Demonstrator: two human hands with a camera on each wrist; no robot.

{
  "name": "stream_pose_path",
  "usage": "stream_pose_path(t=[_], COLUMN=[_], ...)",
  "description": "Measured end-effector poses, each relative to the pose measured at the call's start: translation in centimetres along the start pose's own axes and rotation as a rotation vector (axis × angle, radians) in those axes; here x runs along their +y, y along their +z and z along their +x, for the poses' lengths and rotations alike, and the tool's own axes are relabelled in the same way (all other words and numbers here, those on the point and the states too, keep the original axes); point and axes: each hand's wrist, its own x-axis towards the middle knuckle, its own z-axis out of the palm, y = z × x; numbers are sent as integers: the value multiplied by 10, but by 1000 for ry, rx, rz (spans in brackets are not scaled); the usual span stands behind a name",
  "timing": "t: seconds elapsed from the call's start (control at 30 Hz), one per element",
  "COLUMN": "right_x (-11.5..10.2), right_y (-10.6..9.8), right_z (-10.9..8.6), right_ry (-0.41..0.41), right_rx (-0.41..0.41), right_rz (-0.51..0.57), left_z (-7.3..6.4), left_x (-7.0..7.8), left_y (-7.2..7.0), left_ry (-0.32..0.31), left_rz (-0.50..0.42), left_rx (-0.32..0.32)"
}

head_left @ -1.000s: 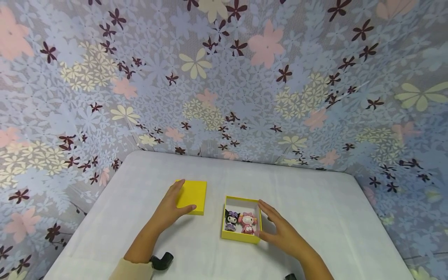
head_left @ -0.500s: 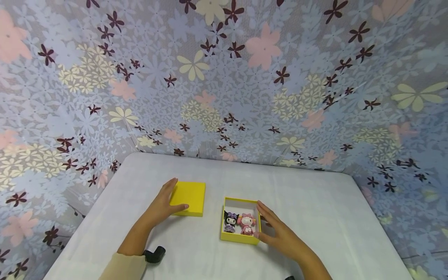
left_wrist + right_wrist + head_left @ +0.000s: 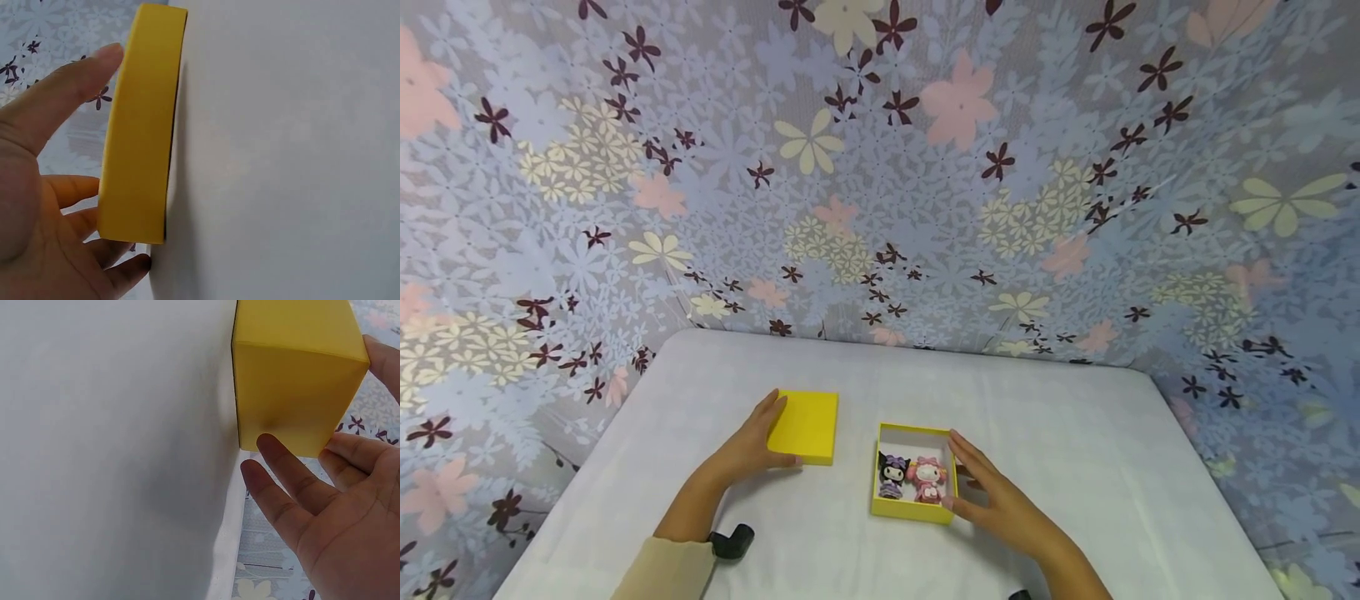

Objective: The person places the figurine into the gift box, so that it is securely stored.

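A square yellow box lid (image 3: 808, 425) lies top up on the white-covered table. My left hand (image 3: 748, 450) spans its left side, thumb at the near edge and fingers at the far left corner. The left wrist view has the thumb (image 3: 81, 87) right at the lid's edge, other fingers behind it. Beside the lid stands a yellow box (image 3: 913, 509) with a white inside. In it are a black-and-purple figurine (image 3: 892, 475) and a pink figurine (image 3: 927, 481), side by side. My right hand (image 3: 1003, 508) touches the box's right side, its fingers mostly straight and spread.
The white tablecloth (image 3: 1060, 433) runs back to a floral fabric wall (image 3: 880, 208). A black wrist-camera mount (image 3: 732, 542) sits by the left cuff. Between lid and box is a narrow strip of cloth.
My left hand has shifted slightly left, and its thumb has gone from over the lid's top to its near edge. The right hand and box stay in place.
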Motion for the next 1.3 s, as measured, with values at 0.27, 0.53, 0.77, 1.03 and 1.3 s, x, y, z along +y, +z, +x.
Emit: stream_pose_path(t=[0.27,0.53,0.77,1.03,1.3], right_x=[1,4,4,3,1], right_y=[1,1,1,1,1], right_z=[1,2,2,1,1], right_ry=[4,-15,-4,11,11], right_rx=[2,1,2,9,11], right_rz=[1,-7,-6,-19,-21], left_z=[-1,0,0,-1,-3], left_x=[0,3,7,12,15], left_y=[1,6,8,8,7], left_ry=[-8,0,-6,-27,-25], left_rz=[34,125,141,173,178], left_rx=[2,51,58,38,21])
